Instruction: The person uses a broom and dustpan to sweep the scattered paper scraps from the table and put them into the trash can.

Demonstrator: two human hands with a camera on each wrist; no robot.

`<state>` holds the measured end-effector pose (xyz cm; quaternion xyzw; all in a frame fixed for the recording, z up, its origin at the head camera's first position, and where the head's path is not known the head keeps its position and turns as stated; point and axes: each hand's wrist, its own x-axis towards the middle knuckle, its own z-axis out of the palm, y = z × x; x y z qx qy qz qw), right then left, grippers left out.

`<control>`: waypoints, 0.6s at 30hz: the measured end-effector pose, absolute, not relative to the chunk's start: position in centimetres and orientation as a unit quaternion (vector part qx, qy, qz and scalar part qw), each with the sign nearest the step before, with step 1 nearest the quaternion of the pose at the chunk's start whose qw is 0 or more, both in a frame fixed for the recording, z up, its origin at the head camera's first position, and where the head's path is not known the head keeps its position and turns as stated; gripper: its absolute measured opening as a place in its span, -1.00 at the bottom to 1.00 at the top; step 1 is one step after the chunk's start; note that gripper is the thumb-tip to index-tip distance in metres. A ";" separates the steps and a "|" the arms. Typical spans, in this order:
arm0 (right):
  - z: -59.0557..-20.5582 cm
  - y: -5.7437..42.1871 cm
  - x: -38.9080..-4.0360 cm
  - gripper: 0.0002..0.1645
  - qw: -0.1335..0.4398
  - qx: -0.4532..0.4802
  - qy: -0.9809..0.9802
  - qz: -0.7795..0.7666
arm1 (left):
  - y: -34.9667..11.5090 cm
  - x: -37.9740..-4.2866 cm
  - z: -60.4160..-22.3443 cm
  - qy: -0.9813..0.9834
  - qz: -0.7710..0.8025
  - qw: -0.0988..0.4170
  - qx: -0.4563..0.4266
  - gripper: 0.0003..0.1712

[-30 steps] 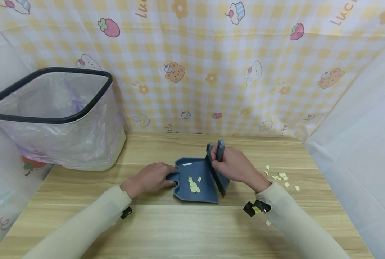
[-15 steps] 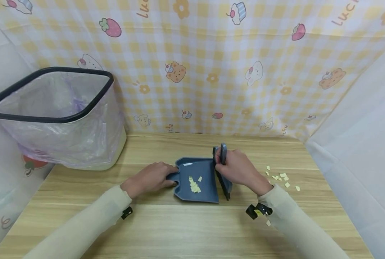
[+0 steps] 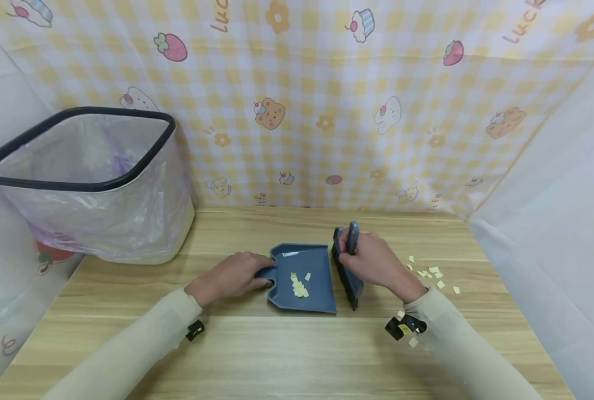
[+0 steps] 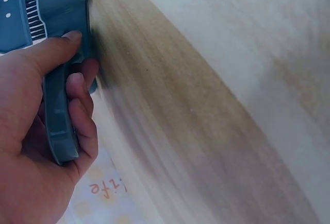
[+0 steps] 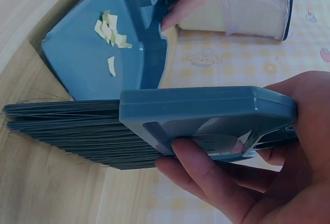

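Note:
A blue-grey dustpan (image 3: 312,278) lies on the table, its handle (image 4: 59,116) gripped by my left hand (image 3: 232,276). Small pale yellow paper scraps (image 3: 299,286) rest in a clump in the pan. My right hand (image 3: 374,261) holds a matching hand brush (image 3: 348,272) just right of the pan's front edge, with a narrow gap between them. Dark bristles (image 5: 87,131) point down at the table in the right wrist view, and my fingers grip the brush head and handle. Loose scraps (image 3: 432,272) lie on the table right of my right hand.
At the back left stands a bin (image 3: 127,222) with a black rim and a clear liner. A yellow checked curtain (image 3: 307,150) hangs behind the wooden table (image 3: 277,355). More scraps (image 3: 413,342) lie near my right wrist, beside its black camera strap.
My right hand has moved the brush rightward, from over the pan's front edge to the table just beyond it. My left hand, the dustpan and the scraps in it have stayed put.

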<state>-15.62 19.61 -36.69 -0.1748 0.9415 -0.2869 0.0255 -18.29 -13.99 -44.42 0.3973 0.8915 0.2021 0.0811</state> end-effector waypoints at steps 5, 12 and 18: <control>-36.6 20.1 -15.5 -0.89 0.025 -0.169 0.941 -0.293 | -14.2 -18.0 -44.0 0.893 0.203 0.075 0.395 -0.53; -36.9 20.7 -15.5 -0.87 0.029 -0.163 0.941 -0.295 | -14.6 -17.6 -42.8 0.902 0.189 0.036 0.387 -0.52; -36.9 20.7 -15.5 -0.85 0.032 -0.163 0.941 -0.294 | -15.2 -17.2 -40.3 0.902 0.167 -0.017 0.398 -0.54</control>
